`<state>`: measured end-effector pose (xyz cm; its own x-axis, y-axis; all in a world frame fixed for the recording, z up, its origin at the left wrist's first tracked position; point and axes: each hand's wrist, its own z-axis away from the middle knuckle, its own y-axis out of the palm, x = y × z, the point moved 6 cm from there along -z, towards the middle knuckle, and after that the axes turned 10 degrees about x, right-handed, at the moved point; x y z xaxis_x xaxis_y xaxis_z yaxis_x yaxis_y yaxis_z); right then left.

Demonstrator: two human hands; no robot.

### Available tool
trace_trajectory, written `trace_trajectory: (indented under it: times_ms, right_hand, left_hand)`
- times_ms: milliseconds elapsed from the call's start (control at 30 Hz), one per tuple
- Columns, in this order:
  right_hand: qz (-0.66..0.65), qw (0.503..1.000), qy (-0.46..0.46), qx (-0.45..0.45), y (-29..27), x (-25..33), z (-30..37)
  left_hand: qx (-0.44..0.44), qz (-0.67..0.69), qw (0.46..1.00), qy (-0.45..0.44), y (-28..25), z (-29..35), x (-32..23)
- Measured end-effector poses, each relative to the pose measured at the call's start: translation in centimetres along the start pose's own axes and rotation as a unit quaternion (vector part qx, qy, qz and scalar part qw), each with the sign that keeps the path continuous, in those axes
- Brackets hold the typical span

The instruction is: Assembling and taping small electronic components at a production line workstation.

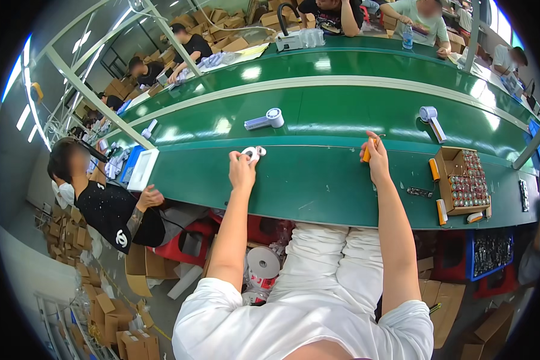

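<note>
My left hand (242,173) is closed on a small white roll (251,152), seemingly of tape, at the far side of the near green table. A smaller pale ring sits right beside the roll. Farther right, my right hand (378,161) grips an orange cylindrical battery (367,155) upright, just above the tabletop. Part of the battery is hidden by the fingers. To the right of that hand lies a small dark circuit board (419,192). An open cardboard box (446,183) full of cylindrical cells stands beyond it, with several loose orange batteries (434,170) around it.
Pale handheld fans (264,119) (433,123) lie on the green conveyor belt (348,111) beyond the table. At left sits a co-worker (111,207) beside a white tray (143,170). A blue crate (491,254) of dark parts is low at right. More people work across the belt.
</note>
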<state>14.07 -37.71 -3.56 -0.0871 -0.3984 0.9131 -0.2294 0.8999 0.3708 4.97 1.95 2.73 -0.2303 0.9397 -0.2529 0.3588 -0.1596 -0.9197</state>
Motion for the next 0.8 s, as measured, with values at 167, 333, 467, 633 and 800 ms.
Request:
trace_trajectory:
  times_ms: [167, 333, 467, 633, 800]
  right_hand:
    - [0.013, 1.0, 0.013, 0.02, -0.8, 1.7, 0.2]
    - [0.012, 0.999, -0.02, 0.034, -1.9, 1.4, -0.1]
    - [0.048, 0.998, -0.028, 0.019, -0.4, 1.3, 0.1]
    - [0.073, 0.997, 0.025, -0.016, -1.0, 1.0, 0.8]
    - [0.328, 0.941, -0.033, -0.078, -1.7, 2.6, 0.9]
  left_hand:
    - [-0.085, 0.135, 0.985, 0.072, 4.4, -0.5, -5.9]
    - [0.115, 0.463, 0.877, 0.062, 6.4, 0.0, -17.5]
    - [0.085, 0.546, 0.805, 0.216, 8.9, 0.1, -23.1]
    - [0.05, 0.374, 0.842, 0.385, 10.3, 1.9, -26.0]
    - [0.078, 0.399, 0.825, 0.392, 8.9, 2.4, -27.2]
